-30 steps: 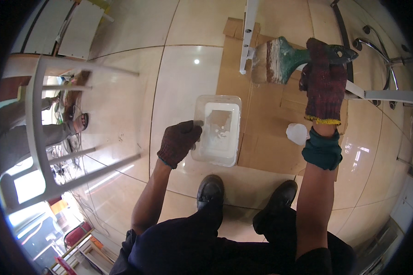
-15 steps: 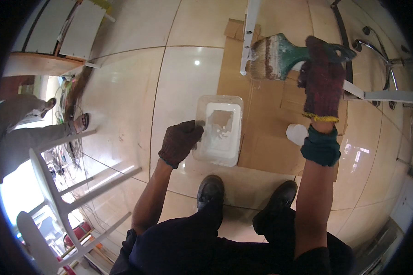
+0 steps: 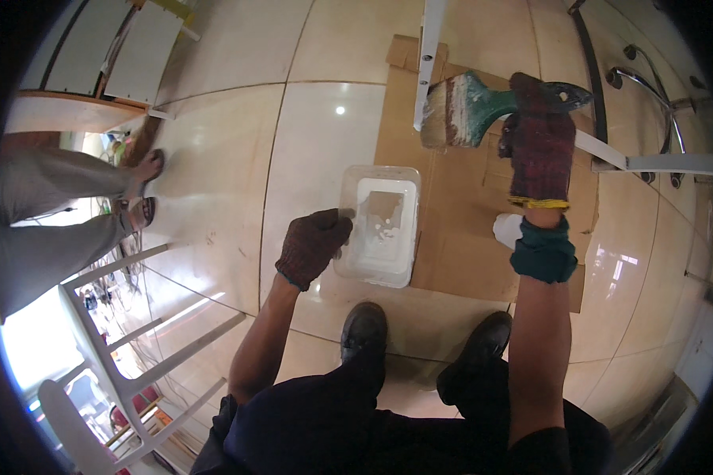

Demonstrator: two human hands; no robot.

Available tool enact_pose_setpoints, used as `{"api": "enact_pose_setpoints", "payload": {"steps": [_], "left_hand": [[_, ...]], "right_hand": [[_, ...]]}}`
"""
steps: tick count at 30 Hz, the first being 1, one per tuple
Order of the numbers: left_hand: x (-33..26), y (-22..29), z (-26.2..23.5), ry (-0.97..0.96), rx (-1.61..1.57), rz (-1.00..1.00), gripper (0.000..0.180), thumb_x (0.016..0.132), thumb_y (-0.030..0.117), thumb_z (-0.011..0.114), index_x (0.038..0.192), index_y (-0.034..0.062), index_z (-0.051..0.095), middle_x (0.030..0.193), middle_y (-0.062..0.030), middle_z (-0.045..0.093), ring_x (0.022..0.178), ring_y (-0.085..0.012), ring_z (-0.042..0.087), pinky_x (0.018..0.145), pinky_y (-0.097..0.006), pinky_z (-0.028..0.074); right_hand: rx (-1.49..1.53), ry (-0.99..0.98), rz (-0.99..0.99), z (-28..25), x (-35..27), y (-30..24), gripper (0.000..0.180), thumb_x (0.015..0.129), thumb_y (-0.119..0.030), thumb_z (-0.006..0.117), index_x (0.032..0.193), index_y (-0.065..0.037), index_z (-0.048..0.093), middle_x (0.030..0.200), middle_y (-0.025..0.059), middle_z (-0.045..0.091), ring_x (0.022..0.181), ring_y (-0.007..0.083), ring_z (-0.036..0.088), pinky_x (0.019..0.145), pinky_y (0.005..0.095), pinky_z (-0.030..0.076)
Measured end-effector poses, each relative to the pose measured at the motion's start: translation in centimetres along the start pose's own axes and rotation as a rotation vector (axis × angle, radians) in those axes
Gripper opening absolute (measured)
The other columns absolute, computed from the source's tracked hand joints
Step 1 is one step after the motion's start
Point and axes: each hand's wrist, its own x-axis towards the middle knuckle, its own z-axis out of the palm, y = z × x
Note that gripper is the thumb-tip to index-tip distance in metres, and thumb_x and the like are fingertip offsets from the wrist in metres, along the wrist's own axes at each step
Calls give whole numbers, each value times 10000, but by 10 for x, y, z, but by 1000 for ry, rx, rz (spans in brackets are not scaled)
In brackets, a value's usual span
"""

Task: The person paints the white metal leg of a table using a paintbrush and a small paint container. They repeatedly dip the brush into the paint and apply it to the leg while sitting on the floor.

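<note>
Right hand [image 3: 540, 154], gloved in maroon knit, up at two o'clock, clenched tight! Left hand [image 3: 313, 247], gloved in brown knit, curled in a pinch at nine, bare forearm [image 3: 260, 340] slanting toward seven!

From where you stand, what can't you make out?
In the head view:
Paintbrush: part of its handle hidden by the right hand.
White round object: partly covered by the teal cuff.
Other person: upper body cut off by left edge.
White post: top cut off by upper edge.

Glossy beige tile flr [image 3: 214, 166], wht cabinet [image 3: 81, 51] upper L, wht chair [image 3: 131, 385] + bright glare [image 3: 43, 336] lower L
</note>
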Motion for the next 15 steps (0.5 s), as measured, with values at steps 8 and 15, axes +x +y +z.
{"api": "enact_pose_setpoints", "payload": {"steps": [8,15], "left_hand": [[0,-5,-1,-3,-34,13,307,923,210,574,1147,15,653,729,-60,642,579,-93,561,564,-254,489],[-2,-2,1,-2,-35,13,303,928,214,574,1141,15,655,721,-58,642,579,-90,564,555,-257,488]], "right_hand": [[-14,42,270,-13,-26,-10,314,869,-367,631,928,-61,670,596,18,547,460,105,497,423,257,386],[181,48,409,-2,-25,-14,315,851,-364,659,966,-71,672,592,12,534,456,95,483,412,248,378]]}}
